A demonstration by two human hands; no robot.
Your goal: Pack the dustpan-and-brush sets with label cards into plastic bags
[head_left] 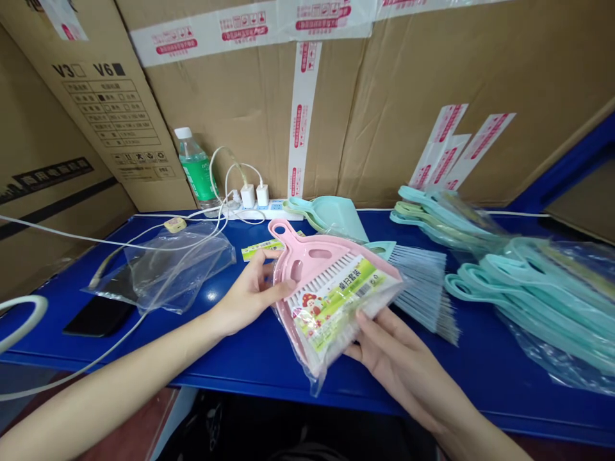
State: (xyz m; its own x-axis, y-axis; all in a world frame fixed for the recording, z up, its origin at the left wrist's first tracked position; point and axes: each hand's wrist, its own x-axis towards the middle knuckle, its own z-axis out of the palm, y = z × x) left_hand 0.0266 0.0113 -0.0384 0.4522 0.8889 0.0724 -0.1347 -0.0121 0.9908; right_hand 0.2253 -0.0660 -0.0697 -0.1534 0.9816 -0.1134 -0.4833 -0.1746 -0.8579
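Observation:
A pink dustpan set point(314, 256) in a clear plastic bag is held up over the blue table, its handle pointing up and left. Inside the bag are white bristles and a green and yellow label card with a mushroom picture. My left hand point(252, 288) grips the pan's left edge, thumb on top. My right hand point(391, 349) holds the lower right edge of the bag, thumb on the card. Behind the set lie a loose brush point(423, 282) with pale bristles, a teal dustpan point(339, 216) and a green label card point(254, 248).
Bagged teal sets point(542, 294) are piled on the blue table point(216, 365) at the right. At the left are a clear bag point(177, 262), a black phone point(98, 315) and white cables. A bottle point(198, 169) and a power strip point(278, 206) stand before the cardboard wall point(240, 89).

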